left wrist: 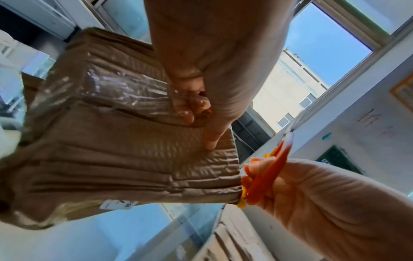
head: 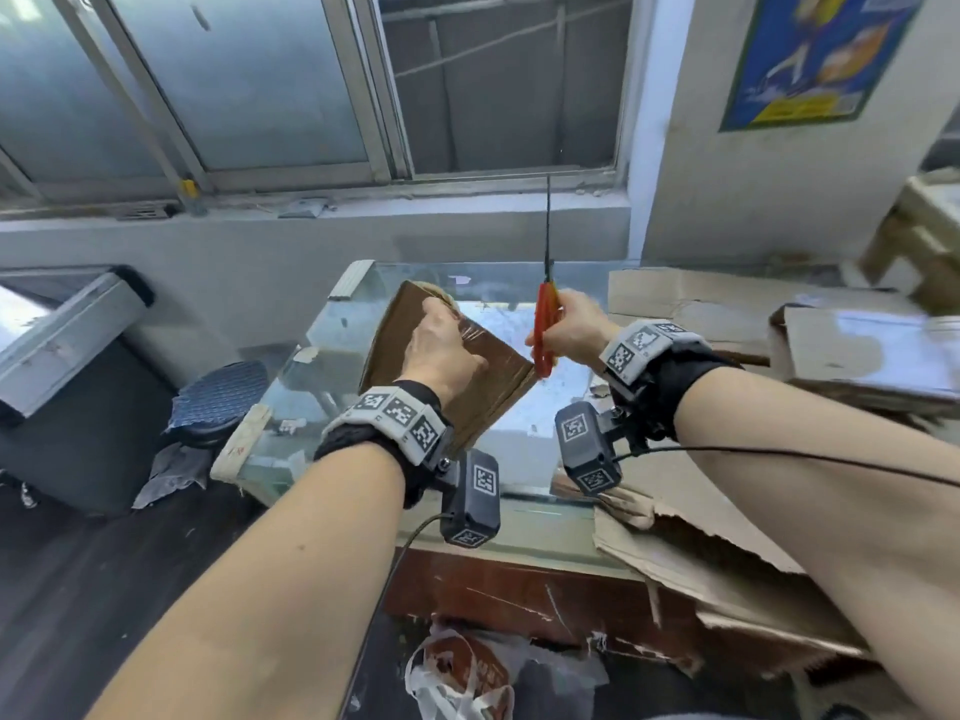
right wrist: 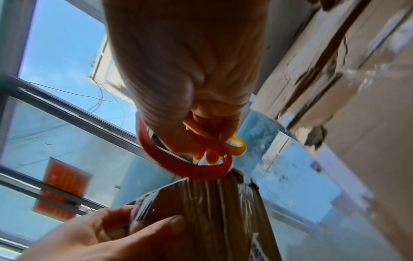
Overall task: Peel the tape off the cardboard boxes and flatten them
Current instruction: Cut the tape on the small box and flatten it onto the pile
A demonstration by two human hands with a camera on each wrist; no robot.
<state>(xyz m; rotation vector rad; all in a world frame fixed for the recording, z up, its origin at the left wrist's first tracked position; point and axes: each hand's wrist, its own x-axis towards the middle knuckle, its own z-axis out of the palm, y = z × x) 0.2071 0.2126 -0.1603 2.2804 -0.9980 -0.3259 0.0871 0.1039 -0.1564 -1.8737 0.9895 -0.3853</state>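
Left hand: your left hand [head: 441,350] was curled over the top edge of the cardboard box [head: 488,387], fingers bunched on the clear tape [left wrist: 125,90]; the left wrist view showed the thumb pressed flat on the brown side.
Right hand: your right hand [head: 574,330] was closed round the red handles of the scissors [head: 545,324], fingers through the loops, blades pointing straight up toward the window [head: 249,80].
Scissors vs box: handle end sat right at the box's right corner. Touching or just beside it, couldn't tell.
Box: brown, crumpled and pretty much squashed flat, held up tilted above the glass-topped table [head: 524,444], not lying on it. A white label showed near its lower edge in the left wrist view.
Tape: shiny wrinkled strip across the upper part of the box, running into your left fingers [left wrist: 190,113].
Table stuff: pile of flattened cardboard [head: 691,309] on the right side, more torn sheets hanging off the near right edge.
Floor: white plastic bag [head: 457,678] below the table front, a round stool [head: 223,397] and a grey bin [head: 67,356] off to the left.
Wall: blue poster [head: 810,54] up top right.
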